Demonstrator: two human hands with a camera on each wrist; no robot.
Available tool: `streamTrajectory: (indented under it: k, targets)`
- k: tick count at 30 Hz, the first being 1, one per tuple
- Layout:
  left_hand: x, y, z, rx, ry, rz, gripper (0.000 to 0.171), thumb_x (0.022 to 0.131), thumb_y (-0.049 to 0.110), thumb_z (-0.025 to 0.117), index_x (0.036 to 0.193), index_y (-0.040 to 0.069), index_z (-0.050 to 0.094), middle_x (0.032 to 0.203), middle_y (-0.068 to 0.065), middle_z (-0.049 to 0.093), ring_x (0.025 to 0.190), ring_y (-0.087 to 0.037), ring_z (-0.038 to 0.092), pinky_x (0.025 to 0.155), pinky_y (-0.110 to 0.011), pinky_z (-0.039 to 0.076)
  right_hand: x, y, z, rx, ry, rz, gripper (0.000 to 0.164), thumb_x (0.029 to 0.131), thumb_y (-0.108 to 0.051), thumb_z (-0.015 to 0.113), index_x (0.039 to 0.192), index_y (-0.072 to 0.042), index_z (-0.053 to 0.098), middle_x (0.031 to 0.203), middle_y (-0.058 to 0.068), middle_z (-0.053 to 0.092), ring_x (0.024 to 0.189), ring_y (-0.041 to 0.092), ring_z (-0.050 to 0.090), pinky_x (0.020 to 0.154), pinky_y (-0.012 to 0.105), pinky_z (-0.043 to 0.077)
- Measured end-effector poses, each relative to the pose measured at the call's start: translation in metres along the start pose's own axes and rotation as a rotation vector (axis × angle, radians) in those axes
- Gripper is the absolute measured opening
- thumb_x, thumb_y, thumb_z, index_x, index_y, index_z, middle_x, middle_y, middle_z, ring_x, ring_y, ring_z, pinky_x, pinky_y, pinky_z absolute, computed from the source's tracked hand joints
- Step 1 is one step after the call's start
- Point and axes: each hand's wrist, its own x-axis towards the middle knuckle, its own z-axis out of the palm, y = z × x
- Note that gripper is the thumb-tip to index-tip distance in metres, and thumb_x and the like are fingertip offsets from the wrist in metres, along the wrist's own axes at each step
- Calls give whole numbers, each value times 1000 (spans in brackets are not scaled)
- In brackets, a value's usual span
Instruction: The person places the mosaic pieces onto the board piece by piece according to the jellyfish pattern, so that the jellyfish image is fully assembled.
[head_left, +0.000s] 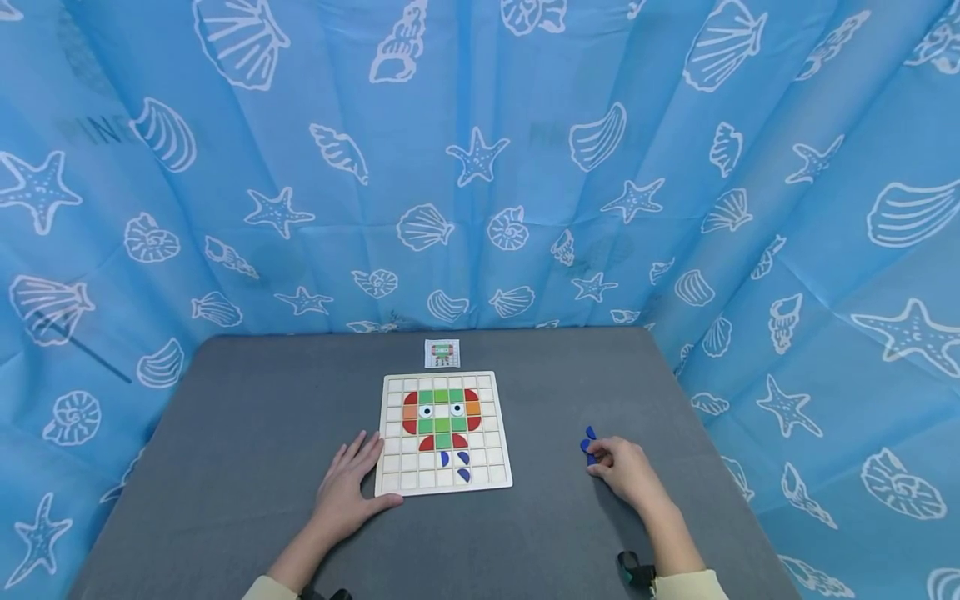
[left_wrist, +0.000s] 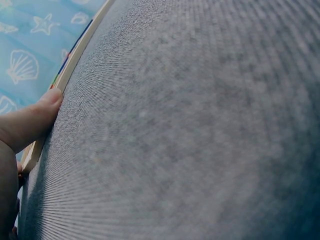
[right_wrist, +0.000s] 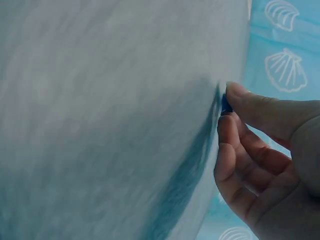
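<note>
A square white grid board (head_left: 393, 482) lies on the table, bearing a face-like pattern of green, red and orange tiles with two eye tiles (head_left: 426, 411). Three blue pieces (head_left: 463, 475) sit in its lower cells. My left hand (head_left: 348, 492) rests at the board's lower left corner, fingers along the left side and thumb (left_wrist: 50, 97) against the near edge. Right of the board, my right hand (head_left: 626, 471) pinches a blue half-round piece (right_wrist: 226, 104) between thumb and fingers, low over the table. Other blue pieces (head_left: 591, 432) lie at its fingertips, partly hidden.
Behind the board lies a small picture card (head_left: 442, 353) with a similar pattern. The grey table (head_left: 285, 400) reaches back to a blue curtain (head_left: 480, 250) printed with shells and starfish, which also hangs along both sides.
</note>
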Motion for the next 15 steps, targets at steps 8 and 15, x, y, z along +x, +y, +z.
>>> streamTrajectory:
  k: [8,15]
  targets:
    - [0,0,0,-5,-4,3,110,70,71,78,155,11,42,161,-7,39,153,-34,26,124,-54,18,-2,-31,2,14,59,-104,25,84,-10,82,109,-8,77,87,-1,67,71,7,58,62,29,50]
    - [0,-1,0,5,1,3,111,70,72,77,155,10,42,161,-8,40,153,-34,27,124,-54,19,3,-62,14,-10,91,-172,25,81,-12,84,106,-11,79,92,-1,70,70,6,55,62,29,48]
